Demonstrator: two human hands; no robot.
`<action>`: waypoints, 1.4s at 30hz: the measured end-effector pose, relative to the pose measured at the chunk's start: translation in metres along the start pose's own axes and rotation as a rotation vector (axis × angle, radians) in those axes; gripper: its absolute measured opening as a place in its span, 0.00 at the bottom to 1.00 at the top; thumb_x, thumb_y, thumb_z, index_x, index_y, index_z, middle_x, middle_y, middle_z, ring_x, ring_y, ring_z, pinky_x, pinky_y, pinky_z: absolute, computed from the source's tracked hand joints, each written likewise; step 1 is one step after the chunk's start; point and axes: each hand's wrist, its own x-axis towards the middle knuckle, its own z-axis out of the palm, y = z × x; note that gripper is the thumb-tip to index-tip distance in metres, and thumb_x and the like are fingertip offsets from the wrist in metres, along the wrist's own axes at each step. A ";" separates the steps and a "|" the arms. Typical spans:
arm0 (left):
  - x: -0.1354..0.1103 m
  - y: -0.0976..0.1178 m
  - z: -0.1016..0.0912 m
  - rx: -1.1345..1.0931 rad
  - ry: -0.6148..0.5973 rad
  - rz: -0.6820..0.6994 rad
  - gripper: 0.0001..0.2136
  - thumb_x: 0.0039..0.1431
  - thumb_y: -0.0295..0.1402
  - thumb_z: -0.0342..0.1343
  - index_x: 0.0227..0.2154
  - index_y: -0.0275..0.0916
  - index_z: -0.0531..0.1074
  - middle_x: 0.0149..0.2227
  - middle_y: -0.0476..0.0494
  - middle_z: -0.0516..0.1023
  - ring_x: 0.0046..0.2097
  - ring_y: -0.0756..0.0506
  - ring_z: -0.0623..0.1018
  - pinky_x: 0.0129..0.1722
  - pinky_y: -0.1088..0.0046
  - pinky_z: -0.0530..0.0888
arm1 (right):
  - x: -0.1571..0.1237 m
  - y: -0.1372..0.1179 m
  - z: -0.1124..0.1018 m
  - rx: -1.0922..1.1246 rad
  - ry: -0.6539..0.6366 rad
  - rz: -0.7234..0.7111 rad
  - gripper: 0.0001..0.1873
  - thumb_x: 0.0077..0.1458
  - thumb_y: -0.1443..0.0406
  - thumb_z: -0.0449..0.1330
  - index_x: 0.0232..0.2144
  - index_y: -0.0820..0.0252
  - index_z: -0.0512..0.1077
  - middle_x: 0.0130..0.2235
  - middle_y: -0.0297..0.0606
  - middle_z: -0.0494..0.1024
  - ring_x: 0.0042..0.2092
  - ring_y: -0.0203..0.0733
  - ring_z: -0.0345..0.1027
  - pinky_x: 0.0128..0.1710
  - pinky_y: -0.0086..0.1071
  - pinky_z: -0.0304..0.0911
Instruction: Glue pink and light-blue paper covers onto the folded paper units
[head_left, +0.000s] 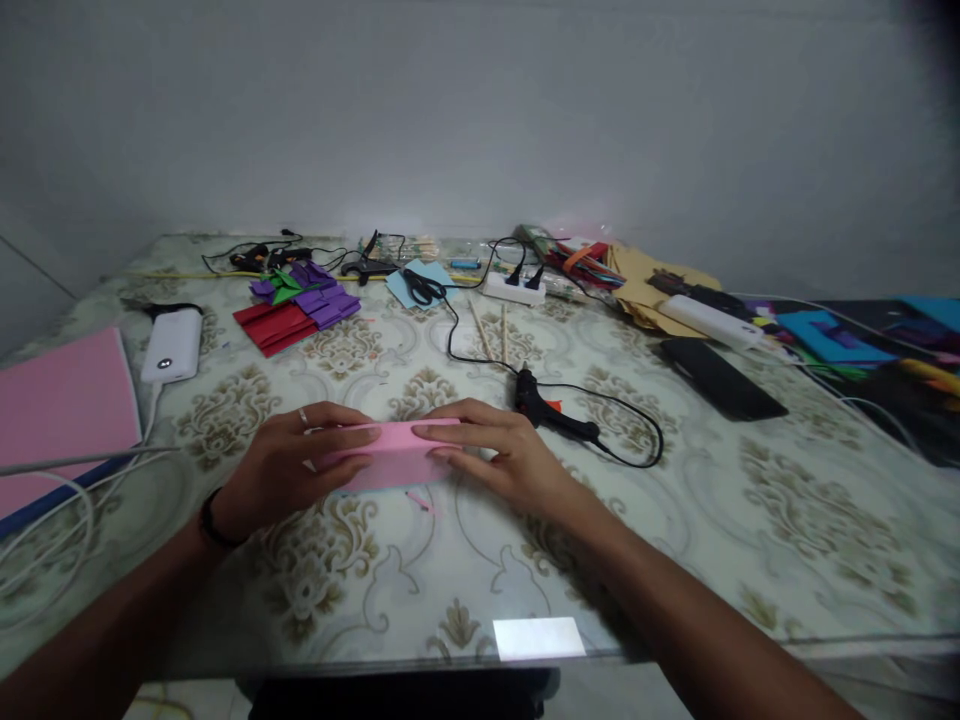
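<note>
A folded piece of pink paper (401, 462) lies on the patterned tabletop, low in the middle of the view. My left hand (304, 450) grips its left end, fingers along the top edge and thumb on the near face. At the other end my right hand (487, 445) holds it the same way, fingers over the fold and thumb in front. Small pink paper scraps (421, 502) lie just nearer to me. A black glue gun (555, 412) rests right of my right hand, its cord looping around it.
Left are a pink sheet stack (60, 410) and a white power bank (172, 345) with cable. Folded red paper (275, 325), black scissors (424, 287) and a power strip (515, 288) lie farther back. A black phone-like slab (721, 378) and coloured papers (832, 338) are right.
</note>
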 end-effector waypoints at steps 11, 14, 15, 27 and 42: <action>0.004 -0.022 0.003 -0.592 -0.215 -0.732 0.26 0.52 0.44 0.75 0.50 0.39 0.74 0.43 0.43 0.83 0.42 0.41 0.83 0.36 0.70 0.80 | 0.000 0.013 0.010 0.398 0.191 0.555 0.16 0.62 0.56 0.68 0.48 0.57 0.81 0.37 0.36 0.83 0.34 0.39 0.74 0.32 0.31 0.70; 0.000 -0.022 0.010 -0.910 -0.089 -0.756 0.25 0.61 0.49 0.68 0.54 0.40 0.74 0.46 0.40 0.82 0.43 0.41 0.83 0.38 0.69 0.81 | 0.003 0.013 0.012 0.718 0.291 0.737 0.19 0.54 0.54 0.74 0.42 0.58 0.80 0.31 0.30 0.78 0.29 0.34 0.68 0.28 0.26 0.65; -0.001 -0.021 0.012 -1.004 -0.036 -0.704 0.27 0.62 0.51 0.66 0.57 0.41 0.74 0.49 0.38 0.82 0.45 0.39 0.83 0.41 0.66 0.82 | 0.004 0.012 0.012 0.798 0.326 0.780 0.19 0.52 0.54 0.75 0.41 0.58 0.79 0.32 0.30 0.78 0.30 0.33 0.69 0.28 0.26 0.66; -0.007 0.015 0.040 -0.893 -0.149 -0.666 0.41 0.63 0.38 0.69 0.72 0.53 0.51 0.65 0.35 0.72 0.57 0.35 0.80 0.50 0.58 0.83 | -0.013 0.001 0.045 0.455 0.046 0.505 0.33 0.63 0.56 0.66 0.68 0.48 0.67 0.64 0.47 0.72 0.62 0.54 0.70 0.63 0.53 0.67; -0.013 0.016 0.037 -0.798 -0.126 -0.533 0.45 0.60 0.42 0.69 0.75 0.55 0.51 0.76 0.39 0.57 0.74 0.27 0.61 0.60 0.52 0.78 | -0.007 -0.022 0.031 0.513 -0.028 0.518 0.26 0.66 0.46 0.62 0.56 0.56 0.76 0.57 0.42 0.80 0.60 0.54 0.72 0.66 0.50 0.64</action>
